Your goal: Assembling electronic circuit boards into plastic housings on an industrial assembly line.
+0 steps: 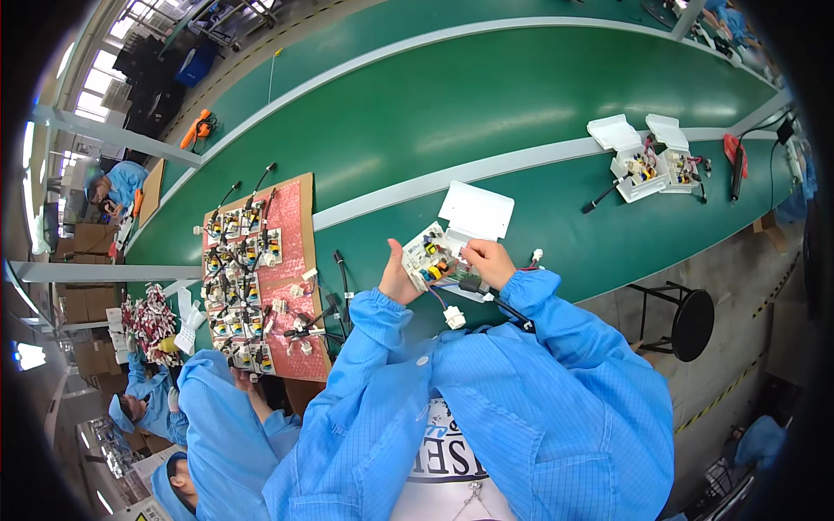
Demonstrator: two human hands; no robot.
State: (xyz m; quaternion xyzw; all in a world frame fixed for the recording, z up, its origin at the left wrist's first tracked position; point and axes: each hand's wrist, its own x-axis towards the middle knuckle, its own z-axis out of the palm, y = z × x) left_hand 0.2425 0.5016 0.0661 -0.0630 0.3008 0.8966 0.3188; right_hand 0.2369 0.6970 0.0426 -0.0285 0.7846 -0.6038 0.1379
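In front of my chest, a white plastic case (425,276) with its lid (476,210) folded back is held over the green bench. A circuit board (432,253) with yellow and black parts sits in it. My left hand (398,276) grips the case's left side, thumb raised. At its right side, the fingers of my right hand (489,263) are pinched together; whatever lies between them is hidden. Beneath the hands hang wires ending in a white connector (453,318). A black cable (497,301) runs below the right hand.
To the left, a cardboard sheet with pink padding (300,234) bears several wired circuit boards (234,286). Two opened white cases (643,174) stand at the right, near a black-handled tool (738,174). A co-worker's blue sleeve (217,399) is close at lower left. A black stool (692,326) stands right.
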